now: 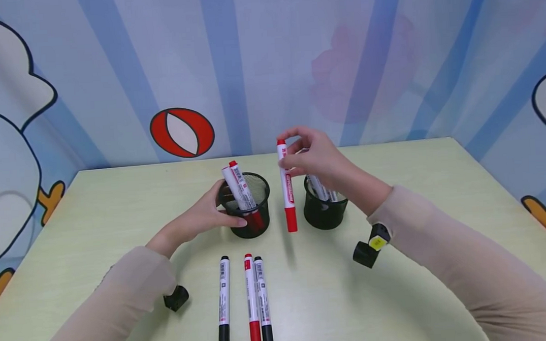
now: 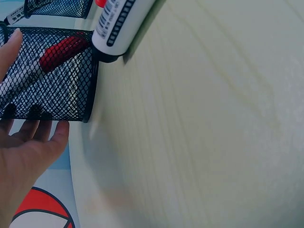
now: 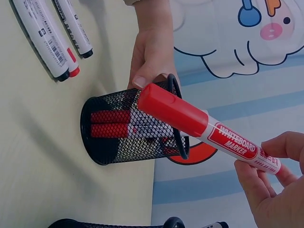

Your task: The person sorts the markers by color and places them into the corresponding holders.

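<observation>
My left hand point(image 1: 200, 210) grips a black mesh pen cup point(image 1: 264, 217), thumb across its near side and fingers behind. Two red-capped markers point(image 3: 109, 122) stand in this cup, caps down, tail ends leaning out over the rim. Between this cup and a second one, my right hand point(image 1: 317, 156) pinches a red whiteboard marker point(image 1: 288, 190) by its upper end. That marker hangs nearly upright above the table with its red cap pointing down. Partly behind the right hand is the second mesh cup point(image 1: 323, 218), holding several white-bodied markers point(image 1: 318, 189).
Three markers lie side by side on the pale wooden table point(image 1: 119, 207) near its front: a black one point(image 1: 223, 300), a red one point(image 1: 253, 303) and another black one point(image 1: 263, 305). A printed cloth backdrop point(image 1: 268, 64) rises behind the table's far edge.
</observation>
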{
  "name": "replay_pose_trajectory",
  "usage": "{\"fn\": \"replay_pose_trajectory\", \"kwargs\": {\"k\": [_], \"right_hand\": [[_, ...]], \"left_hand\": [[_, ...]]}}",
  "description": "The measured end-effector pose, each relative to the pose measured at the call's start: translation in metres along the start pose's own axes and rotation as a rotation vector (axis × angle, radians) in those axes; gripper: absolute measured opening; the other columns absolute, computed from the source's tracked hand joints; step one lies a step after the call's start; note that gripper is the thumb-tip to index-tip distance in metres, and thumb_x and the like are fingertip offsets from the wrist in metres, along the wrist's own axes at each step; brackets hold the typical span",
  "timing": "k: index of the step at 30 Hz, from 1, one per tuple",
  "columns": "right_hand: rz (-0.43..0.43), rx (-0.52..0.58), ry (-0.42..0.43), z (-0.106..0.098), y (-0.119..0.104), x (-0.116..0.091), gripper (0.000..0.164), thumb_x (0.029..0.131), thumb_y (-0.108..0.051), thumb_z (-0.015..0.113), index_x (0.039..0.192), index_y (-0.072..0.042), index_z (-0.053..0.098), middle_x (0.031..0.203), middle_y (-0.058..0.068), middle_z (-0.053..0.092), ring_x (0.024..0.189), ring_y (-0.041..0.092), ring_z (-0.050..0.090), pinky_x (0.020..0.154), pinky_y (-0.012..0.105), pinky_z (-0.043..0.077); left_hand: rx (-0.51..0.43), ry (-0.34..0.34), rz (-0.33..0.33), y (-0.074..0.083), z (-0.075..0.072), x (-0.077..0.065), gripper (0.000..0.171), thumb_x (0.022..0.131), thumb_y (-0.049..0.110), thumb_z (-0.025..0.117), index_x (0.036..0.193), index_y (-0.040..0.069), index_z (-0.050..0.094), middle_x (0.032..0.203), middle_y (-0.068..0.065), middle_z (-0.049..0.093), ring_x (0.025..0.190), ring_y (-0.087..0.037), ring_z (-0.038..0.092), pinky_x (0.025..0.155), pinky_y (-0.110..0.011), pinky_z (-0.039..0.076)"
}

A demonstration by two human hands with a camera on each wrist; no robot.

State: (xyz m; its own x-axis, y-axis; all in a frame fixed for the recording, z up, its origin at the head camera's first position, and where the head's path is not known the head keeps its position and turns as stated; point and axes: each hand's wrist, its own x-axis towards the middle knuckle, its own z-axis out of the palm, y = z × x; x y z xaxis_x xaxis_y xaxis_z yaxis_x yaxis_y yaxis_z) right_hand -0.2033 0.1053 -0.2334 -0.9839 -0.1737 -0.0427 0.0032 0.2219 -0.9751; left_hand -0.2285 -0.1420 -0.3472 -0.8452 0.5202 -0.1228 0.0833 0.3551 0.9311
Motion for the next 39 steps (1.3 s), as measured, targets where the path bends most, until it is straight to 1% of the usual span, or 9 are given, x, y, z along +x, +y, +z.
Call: {"fn": "replay_pose_trajectory", "kwargs": {"k": [7, 10, 13, 19, 22, 27, 33, 39], "right_hand": [[-0.047, -0.029, 0.027, 0.004, -0.005, 0.008, 0.040, 0.083, 0.002, 0.064, 0.120, -0.008, 0.053, 0.096, 0.015, 0.051, 0.085, 0.026, 0.058, 0.072, 0.037, 0.055], [-0.065, -0.033, 0.035, 0.006, -0.007, 0.011, 0.039, 0.083, 0.001, 0.064, 0.120, -0.009, 0.053, 0.097, 0.015, 0.051, 0.086, 0.027, 0.057, 0.072, 0.036, 0.055], [-0.077, -0.033, 0.045, 0.009, -0.009, 0.013, 0.039, 0.083, 0.000, 0.065, 0.120, -0.010, 0.053, 0.097, 0.014, 0.051, 0.087, 0.027, 0.057, 0.072, 0.035, 0.055], [-0.092, -0.022, 0.075, 0.018, -0.012, 0.023, 0.039, 0.083, -0.001, 0.066, 0.119, -0.011, 0.055, 0.096, 0.013, 0.052, 0.087, 0.025, 0.057, 0.070, 0.033, 0.056], [-0.096, -0.015, 0.095, 0.021, -0.014, 0.027, 0.038, 0.083, -0.003, 0.066, 0.118, -0.012, 0.055, 0.097, 0.012, 0.052, 0.088, 0.025, 0.056, 0.071, 0.033, 0.055], [-0.107, 0.021, 0.122, 0.024, -0.014, 0.031, 0.036, 0.084, -0.001, 0.065, 0.117, -0.012, 0.055, 0.095, 0.012, 0.052, 0.087, 0.025, 0.056, 0.070, 0.032, 0.056], [-0.076, 0.091, 0.156, 0.028, -0.012, 0.036, 0.036, 0.084, 0.001, 0.064, 0.117, -0.010, 0.056, 0.091, 0.010, 0.052, 0.083, 0.023, 0.057, 0.070, 0.033, 0.056], [-0.083, 0.142, 0.164, 0.032, -0.010, 0.040, 0.039, 0.084, 0.001, 0.065, 0.119, -0.008, 0.054, 0.093, 0.011, 0.053, 0.082, 0.023, 0.058, 0.071, 0.034, 0.056]], "left_hand": [[-0.007, -0.001, 0.011, -0.001, 0.000, 0.000, 0.096, 0.076, 0.015, 0.077, 0.148, 0.014, 0.012, 0.147, -0.010, 0.027, 0.134, -0.031, 0.020, 0.103, -0.055, 0.030], [-0.003, 0.000, 0.009, -0.001, 0.000, 0.000, 0.097, 0.076, 0.015, 0.077, 0.148, 0.015, 0.012, 0.147, -0.009, 0.026, 0.134, -0.031, 0.020, 0.104, -0.056, 0.029], [0.005, 0.002, 0.006, -0.002, 0.000, 0.000, 0.098, 0.076, 0.017, 0.077, 0.148, 0.015, 0.011, 0.148, -0.009, 0.024, 0.135, -0.031, 0.018, 0.104, -0.056, 0.027], [0.023, 0.003, -0.011, -0.001, -0.003, -0.001, 0.098, 0.076, 0.020, 0.077, 0.148, 0.015, 0.011, 0.148, -0.010, 0.024, 0.135, -0.032, 0.019, 0.103, -0.057, 0.029], [0.027, 0.004, -0.007, 0.000, -0.004, -0.001, 0.098, 0.076, 0.020, 0.077, 0.148, 0.015, 0.011, 0.147, -0.010, 0.024, 0.134, -0.031, 0.019, 0.103, -0.057, 0.030], [0.022, 0.004, -0.005, 0.000, -0.004, -0.002, 0.097, 0.076, 0.020, 0.077, 0.148, 0.015, 0.011, 0.147, -0.009, 0.024, 0.134, -0.031, 0.019, 0.103, -0.056, 0.029], [0.024, 0.001, -0.013, 0.000, -0.002, -0.002, 0.098, 0.076, 0.021, 0.076, 0.148, 0.017, 0.010, 0.149, -0.008, 0.022, 0.136, -0.031, 0.017, 0.104, -0.057, 0.027], [0.037, 0.001, -0.021, 0.000, -0.002, -0.002, 0.099, 0.076, 0.022, 0.077, 0.148, 0.016, 0.009, 0.150, -0.009, 0.020, 0.136, -0.032, 0.015, 0.104, -0.059, 0.025]]}}
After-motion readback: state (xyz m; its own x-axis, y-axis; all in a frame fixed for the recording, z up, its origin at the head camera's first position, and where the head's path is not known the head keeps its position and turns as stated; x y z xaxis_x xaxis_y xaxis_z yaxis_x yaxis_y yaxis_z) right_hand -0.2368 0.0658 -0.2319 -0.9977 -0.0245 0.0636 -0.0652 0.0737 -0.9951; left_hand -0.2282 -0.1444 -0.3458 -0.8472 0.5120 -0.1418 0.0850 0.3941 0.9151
